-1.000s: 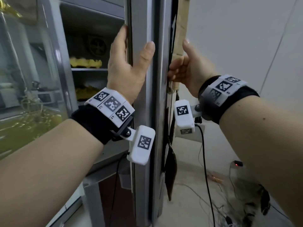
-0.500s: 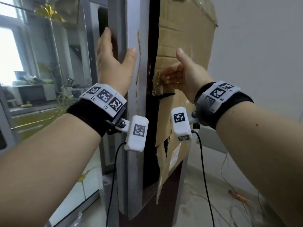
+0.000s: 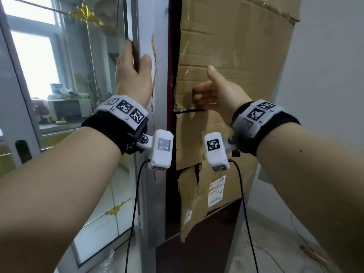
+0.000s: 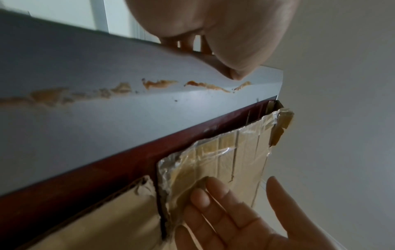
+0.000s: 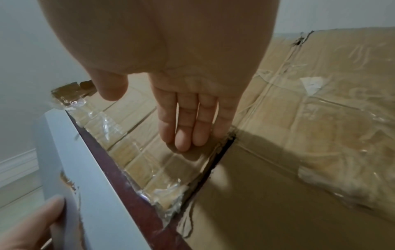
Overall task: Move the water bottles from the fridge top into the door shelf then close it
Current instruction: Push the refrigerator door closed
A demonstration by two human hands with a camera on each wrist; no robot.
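No water bottle shows in any view. My left hand [image 3: 137, 51] grips the pale grey edge of the fridge door [image 3: 159, 95], fingers over its glass front and thumb on the edge face. The left wrist view shows the same hold [image 4: 213, 50] on the door edge [image 4: 128, 110], which carries orange glue marks. My right hand [image 3: 206, 85] lies flat, fingers straight, on the taped cardboard [image 3: 236, 56] covering the dark red fridge side [image 3: 173, 56]. The right wrist view shows those fingers [image 5: 186, 118] on the cardboard [image 5: 299, 118]. The fridge interior is hidden.
The door's glass front [image 3: 78, 95] shows a bright window and a cluttered counter. A white wall [image 3: 325, 75] stands close on the right. Loose cables [image 3: 307, 251] lie on the floor at lower right. Both wrist camera cables hang down in front of the fridge.
The door has swung in; the shelves seen inside a second ago are now hidden. My right hand went from gripping the cardboard's edge to lying flat on its face.
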